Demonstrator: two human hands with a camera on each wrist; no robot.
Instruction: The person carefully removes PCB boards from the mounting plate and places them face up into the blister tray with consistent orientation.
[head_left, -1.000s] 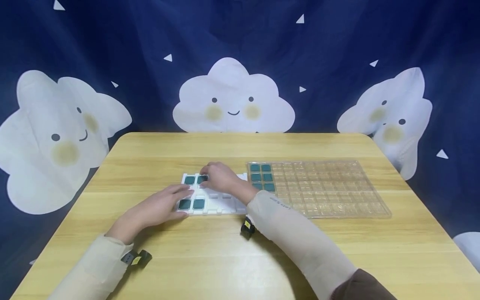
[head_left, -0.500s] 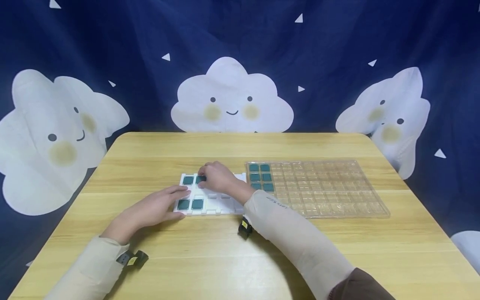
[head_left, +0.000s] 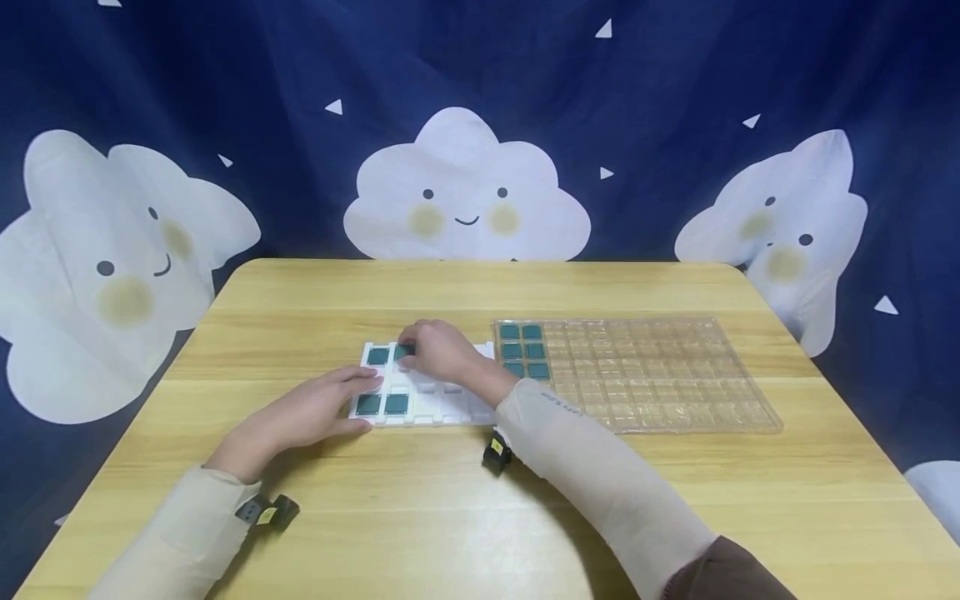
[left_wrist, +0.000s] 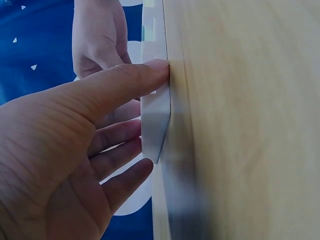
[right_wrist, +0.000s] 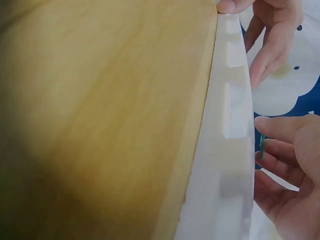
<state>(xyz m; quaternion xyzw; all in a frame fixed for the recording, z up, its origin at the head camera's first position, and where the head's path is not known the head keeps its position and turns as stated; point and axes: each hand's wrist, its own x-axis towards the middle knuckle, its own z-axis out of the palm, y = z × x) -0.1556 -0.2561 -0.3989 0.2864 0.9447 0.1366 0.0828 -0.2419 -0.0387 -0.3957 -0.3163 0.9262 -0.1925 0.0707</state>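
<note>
A white slotted tray (head_left: 446,408) lies mid-table with flat green square pieces in its left part: one at the far left corner (head_left: 378,357) and two in the near row (head_left: 396,404). My left hand (head_left: 300,412) grips the tray's left end, thumb (left_wrist: 155,70) against its near edge and fingers at the far side. Over the far row my right hand (head_left: 444,352) pinches another green square (head_left: 403,352); the right wrist view shows this green square (right_wrist: 262,146) edge-on by the fingertips. The hand hides part of the tray behind it.
Just right of the white tray lies a wide clear plastic tray (head_left: 652,375) with many compartments. Several green squares (head_left: 533,351) fill its far left compartments. The right forearm (head_left: 600,475) crosses in front of it. A cloud-printed blue curtain (head_left: 645,75) hangs behind the table.
The head view has shifted slightly. Both hands stay at the white tray, the right still at the same green square.
</note>
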